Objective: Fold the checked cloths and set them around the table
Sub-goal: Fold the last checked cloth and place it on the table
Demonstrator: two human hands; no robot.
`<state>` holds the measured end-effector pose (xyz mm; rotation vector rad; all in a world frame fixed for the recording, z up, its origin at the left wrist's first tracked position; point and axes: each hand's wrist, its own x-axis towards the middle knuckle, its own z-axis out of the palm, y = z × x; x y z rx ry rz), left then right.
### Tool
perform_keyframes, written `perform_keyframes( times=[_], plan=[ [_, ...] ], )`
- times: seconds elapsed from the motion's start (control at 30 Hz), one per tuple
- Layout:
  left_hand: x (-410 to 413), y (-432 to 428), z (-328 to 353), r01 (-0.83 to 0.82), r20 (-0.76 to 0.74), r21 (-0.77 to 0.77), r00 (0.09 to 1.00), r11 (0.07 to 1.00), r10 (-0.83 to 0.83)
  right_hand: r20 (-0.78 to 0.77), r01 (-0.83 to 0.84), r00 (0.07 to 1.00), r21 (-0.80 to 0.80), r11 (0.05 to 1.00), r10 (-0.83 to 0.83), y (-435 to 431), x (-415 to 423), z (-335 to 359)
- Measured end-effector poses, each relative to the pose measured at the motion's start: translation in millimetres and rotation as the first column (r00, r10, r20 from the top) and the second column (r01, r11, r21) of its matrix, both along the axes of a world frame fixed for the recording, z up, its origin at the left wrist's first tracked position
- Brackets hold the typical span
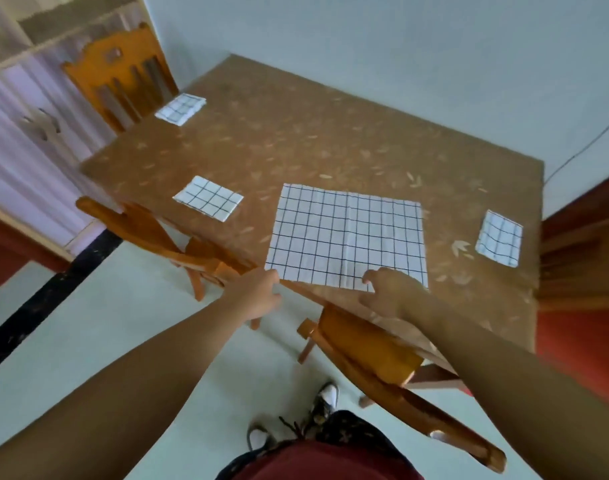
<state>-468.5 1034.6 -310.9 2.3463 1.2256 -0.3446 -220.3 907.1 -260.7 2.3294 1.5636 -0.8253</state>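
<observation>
A large white cloth with a black check [348,237] lies spread flat near the front edge of the brown table [296,140]. My left hand [258,294] pinches the cloth's near left corner. My right hand [387,292] rests on the cloth's near edge, towards the right corner, fingers curled onto the fabric. Three small folded checked cloths lie on the table: one at the left edge [208,198], one at the far left corner [180,108], one at the right end [499,238].
Wooden chairs stand around the table: one right in front of me [382,362], one at the left [150,230], one at the far left [123,74]. A pale wall lies behind the table. A cabinet [36,126] stands at the left.
</observation>
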Motion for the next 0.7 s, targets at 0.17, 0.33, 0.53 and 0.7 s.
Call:
perform_keyframes(
  times=[0.17, 0.33, 0.53, 0.7],
  plan=[
    [52.8, 15.5, -20.2, 0.086, -0.002, -0.043, 0.996, 0.995, -0.087, 0.002, 0.134, 0.991, 0.019, 0.991, -0.134, -13.9, 50.3, -40.4],
    [86.9, 26.9, -35.1, 0.112, -0.034, -0.062, 0.993, 0.992, -0.114, -0.01, 0.151, 0.988, -0.031, 0.988, -0.151, -6.4, 84.1, -80.4],
    [98.2, 41.8, -62.6, 0.157, -0.084, -0.072, 0.983, 0.985, -0.163, 0.044, 0.096, 0.995, -0.058, 0.994, -0.094, 9.7, 107.0, -123.1],
    [105.9, 58.4, -93.0, 0.241, -0.157, -0.047, 0.957, 0.969, -0.245, 0.04, 0.11, 0.993, -0.077, 0.991, -0.108, 13.9, 111.9, -159.1]
  ],
)
